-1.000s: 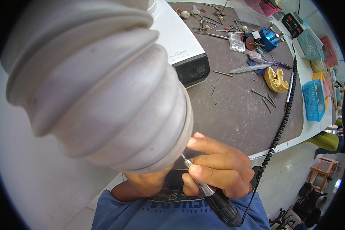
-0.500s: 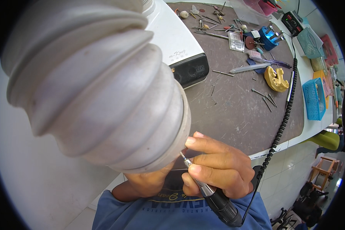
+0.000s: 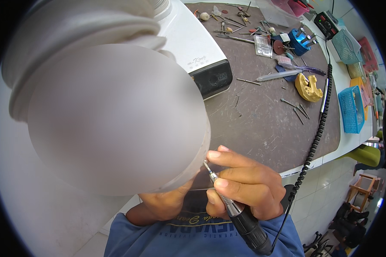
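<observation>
Disc (image 3: 116, 124), pale and blurred, sits nearest the lens at 9 o'clock; what it is, cannot tell. Ribbed hose (image 3: 85, 30) shows behind it at 10. Right hand (image 3: 248, 184) is between 4 and 5 o'clock, thumb and fingers pinching a drill (image 3: 232, 207) around its metal sleeve. Drill slants, slim bit (image 3: 206, 165) toward 11, black rear toward 5, over the blue shirt (image 3: 188, 242). Judged stiff, weight probably toward the black rear; smooth metal may feel slick, bit likely the fragile part. Good hold: the sleeve, where the fingers sit, well back from the bit. Left hand (image 3: 167, 203) at 7, partly hidden by the disc; its grip cannot be told. Coiled cord (image 3: 316, 135) runs at 3.

Containers, farther out. Light-blue basket (image 3: 351, 115) at 3, beyond the mat (image 3: 261, 128); something inside, too small to name. Clear case (image 3: 263, 46) at 1; contents too fine to tell. Blue pot (image 3: 299, 46) toward 2 holds upright metal pieces. Teal basket (image 3: 346, 48) at 2, contents unclear. Clear tub (image 3: 276, 15) at 1, by the top edge; pink bowl (image 3: 298, 9) in or beside it, cannot tell which.
</observation>
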The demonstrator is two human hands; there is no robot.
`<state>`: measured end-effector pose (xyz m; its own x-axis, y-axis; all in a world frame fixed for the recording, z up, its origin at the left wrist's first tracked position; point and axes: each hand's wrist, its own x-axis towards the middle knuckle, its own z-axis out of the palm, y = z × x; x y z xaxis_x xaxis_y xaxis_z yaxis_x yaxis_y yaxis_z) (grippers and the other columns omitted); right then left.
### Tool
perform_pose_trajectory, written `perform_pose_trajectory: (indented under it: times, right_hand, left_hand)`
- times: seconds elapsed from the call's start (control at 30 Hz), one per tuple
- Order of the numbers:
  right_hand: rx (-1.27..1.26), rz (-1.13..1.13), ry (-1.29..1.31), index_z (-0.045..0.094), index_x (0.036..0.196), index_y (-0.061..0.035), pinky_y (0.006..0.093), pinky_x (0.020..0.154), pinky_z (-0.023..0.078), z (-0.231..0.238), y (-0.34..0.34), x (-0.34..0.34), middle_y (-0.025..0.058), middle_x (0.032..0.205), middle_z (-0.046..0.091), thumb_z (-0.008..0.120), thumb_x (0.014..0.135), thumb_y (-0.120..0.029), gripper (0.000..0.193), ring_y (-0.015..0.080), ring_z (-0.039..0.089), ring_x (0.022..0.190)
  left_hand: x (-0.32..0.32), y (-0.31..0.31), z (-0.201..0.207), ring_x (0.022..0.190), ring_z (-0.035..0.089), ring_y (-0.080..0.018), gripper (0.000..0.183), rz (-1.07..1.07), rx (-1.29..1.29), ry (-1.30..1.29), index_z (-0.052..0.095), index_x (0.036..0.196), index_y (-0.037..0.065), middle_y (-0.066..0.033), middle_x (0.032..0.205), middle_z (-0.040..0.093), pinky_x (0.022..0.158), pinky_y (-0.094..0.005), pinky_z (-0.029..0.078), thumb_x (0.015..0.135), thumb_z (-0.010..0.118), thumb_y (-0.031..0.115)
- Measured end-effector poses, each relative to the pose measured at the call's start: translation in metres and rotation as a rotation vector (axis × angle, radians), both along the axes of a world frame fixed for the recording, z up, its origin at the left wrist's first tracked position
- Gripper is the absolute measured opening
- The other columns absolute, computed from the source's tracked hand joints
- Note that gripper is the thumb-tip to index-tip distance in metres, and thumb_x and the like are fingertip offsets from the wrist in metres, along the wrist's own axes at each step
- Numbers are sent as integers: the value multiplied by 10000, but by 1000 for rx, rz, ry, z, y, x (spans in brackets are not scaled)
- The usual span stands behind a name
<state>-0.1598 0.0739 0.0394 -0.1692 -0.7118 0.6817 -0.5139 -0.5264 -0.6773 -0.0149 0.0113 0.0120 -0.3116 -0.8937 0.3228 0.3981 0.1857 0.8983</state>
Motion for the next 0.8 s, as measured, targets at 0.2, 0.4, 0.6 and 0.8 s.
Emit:
perform_pose_trajectory:
  times: [0.2,0.4,0.6,0.8]
  right_hand:
    - [-24,4,1,665,1000,19,454,815,635,0,0,0,140,875,706,752,886,-157,227,354,730,956]
    - [-31,0,13,669,1000,15,456,819,634,0,-1,2,140,875,707,751,883,-148,217,351,730,959]
    - [-32,2,46,674,1016,10,454,817,635,1,-1,2,132,884,710,771,852,-126,234,351,730,961]
    - [-10,2,34,675,1035,7,454,816,635,1,1,1,128,891,711,779,845,-141,262,351,729,965]
  left_hand:
    - [-1,2,1,989,699,-250,142,8,25,22,531,1018,25,-211,1108,637,912,-372,597,931,638,-10]
    - [1,1,0,1002,698,-255,144,-18,7,30,528,1021,25,-209,1113,627,929,-384,594,932,635,-12]
    - [3,2,1,991,698,-246,145,-17,24,27,526,1019,22,-206,1102,616,919,-370,599,931,638,-10]
    - [3,0,-3,980,697,-240,148,-19,-28,14,526,1015,22,-201,1106,612,914,-363,600,925,639,-14]
